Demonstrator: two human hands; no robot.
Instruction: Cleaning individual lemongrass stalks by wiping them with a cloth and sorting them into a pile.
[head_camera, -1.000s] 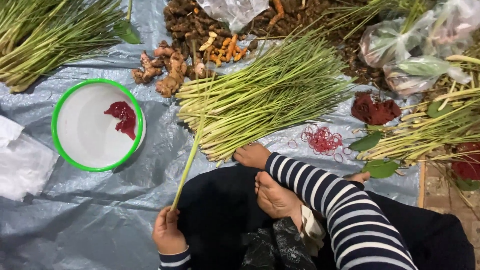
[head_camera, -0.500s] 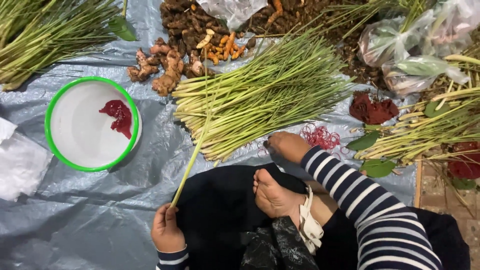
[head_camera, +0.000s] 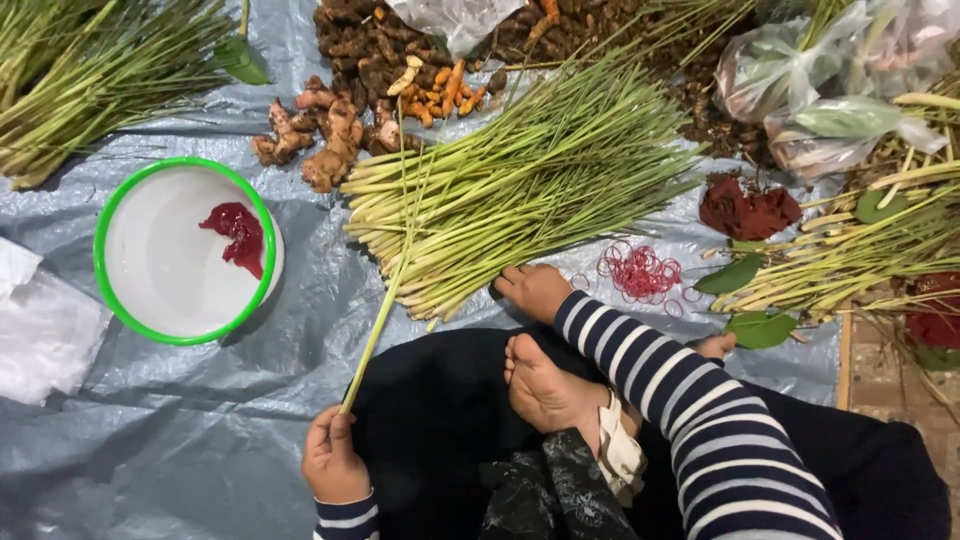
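Note:
My left hand (head_camera: 335, 462) is at the bottom, closed around the base of a single green lemongrass stalk (head_camera: 385, 300) that slants up toward the big lemongrass pile (head_camera: 520, 190). My right hand (head_camera: 535, 290), in a striped sleeve, lies palm down against the cut ends of that pile. Its fingertips are tucked among the stalks, so its grip is unclear. My bare foot (head_camera: 545, 385) rests on dark cloth just below it. Loose red rubber bands (head_camera: 640, 272) lie to the right of the right hand.
A green-rimmed white bowl (head_camera: 150, 290) with a red lump stands at left on the grey tarp (head_camera: 150, 450). Brown roots (head_camera: 320, 140) and orange turmeric (head_camera: 440, 90) lie behind. Another lemongrass heap (head_camera: 90, 80) is far left; plastic bags (head_camera: 820, 80), red pieces (head_camera: 750, 210) and leafy stalks (head_camera: 850, 250) are at right.
My right hand swung right toward the rubber bands, then came back left to the ends of the pile. My left hand kept hold of the single stalk.

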